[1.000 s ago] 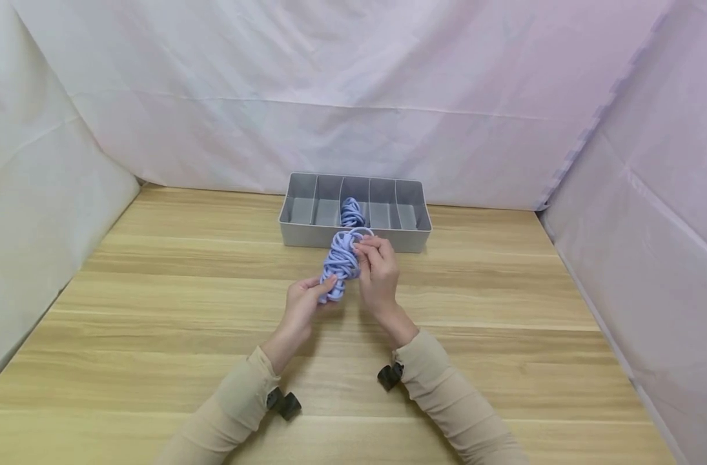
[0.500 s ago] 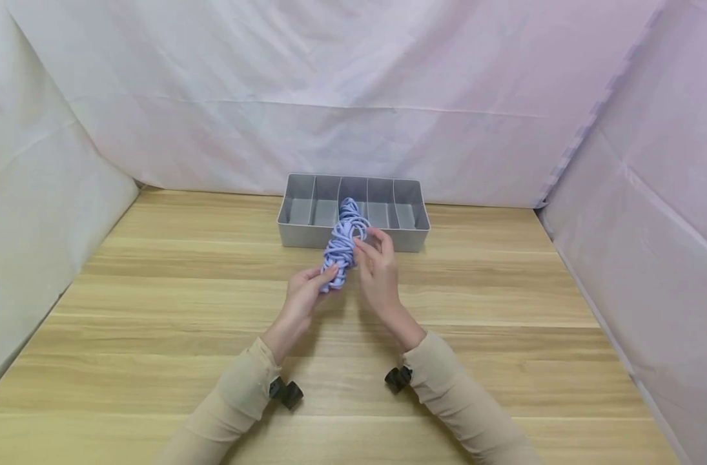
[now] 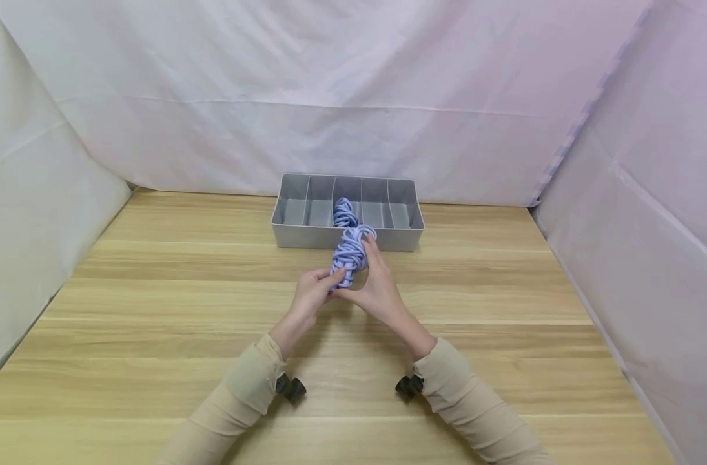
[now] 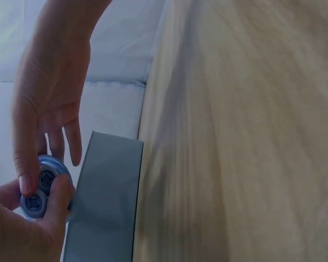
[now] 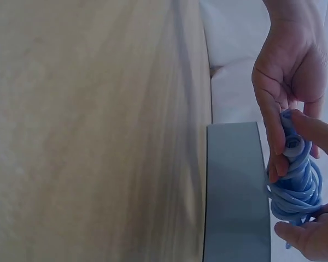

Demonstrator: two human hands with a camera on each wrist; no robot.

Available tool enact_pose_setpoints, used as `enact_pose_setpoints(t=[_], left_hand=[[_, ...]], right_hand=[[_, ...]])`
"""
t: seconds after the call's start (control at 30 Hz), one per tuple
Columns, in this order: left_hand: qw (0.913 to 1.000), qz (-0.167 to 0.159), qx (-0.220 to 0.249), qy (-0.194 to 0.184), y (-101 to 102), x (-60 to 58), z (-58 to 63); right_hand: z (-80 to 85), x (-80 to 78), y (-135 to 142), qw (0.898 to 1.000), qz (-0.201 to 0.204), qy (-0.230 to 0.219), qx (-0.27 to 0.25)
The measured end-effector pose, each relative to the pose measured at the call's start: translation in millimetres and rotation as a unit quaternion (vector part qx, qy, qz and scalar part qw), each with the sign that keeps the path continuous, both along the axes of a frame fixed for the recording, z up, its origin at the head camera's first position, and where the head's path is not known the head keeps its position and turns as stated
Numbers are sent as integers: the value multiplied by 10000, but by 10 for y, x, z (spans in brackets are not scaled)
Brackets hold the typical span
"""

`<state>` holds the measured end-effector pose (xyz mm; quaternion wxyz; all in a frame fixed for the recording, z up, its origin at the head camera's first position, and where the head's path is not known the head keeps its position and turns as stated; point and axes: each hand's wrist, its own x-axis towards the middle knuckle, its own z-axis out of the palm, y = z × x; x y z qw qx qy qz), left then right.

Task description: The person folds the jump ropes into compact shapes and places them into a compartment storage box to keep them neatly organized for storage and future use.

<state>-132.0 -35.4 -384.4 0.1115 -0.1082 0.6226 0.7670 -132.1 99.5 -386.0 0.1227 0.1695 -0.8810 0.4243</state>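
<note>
A light blue jump rope [image 3: 350, 250], wound into a bundle round its handles, is held above the table just in front of the grey box [image 3: 301, 237]. My left hand [image 3: 308, 298] grips its near end, thumb on top. On the other side, my right hand [image 3: 383, 294] spans the bundle, its thumb at the near end and fingers along the right side. Two round handle ends [image 4: 41, 191] show in the left wrist view. Loose loops [image 5: 296, 203] of cord show in the right wrist view. Another blue wound bundle [image 3: 344, 213] lies in the box's middle compartment.
The box has several compartments side by side and stands at the table's back edge. White cloth [image 3: 307, 142] hangs behind and at both sides of the wooden table [image 3: 155, 310]. Small black devices [image 3: 291, 389] sit at both sleeve cuffs.
My right hand has left the far loops, its thumb moving down to the bundle's near end. The bundle rose toward the box, then shifted slightly right with my left hand.
</note>
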Motion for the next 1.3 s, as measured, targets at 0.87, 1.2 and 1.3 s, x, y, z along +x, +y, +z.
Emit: enact_pose_setpoints(t=[0.87,1.2,1.3], left_hand=[[9600,-1320,-2151,1209,164,-804,547],[9580,-1105,-2249,1393,339,-992,482],[9502,-1128,-2411,1623,324,-1006,445]], right_hand=[[474,-965,534,9895,994,685,801],[559,-1216,629,9787,884,171,1846],[579,-1231,632,9738,934,-35,2074]])
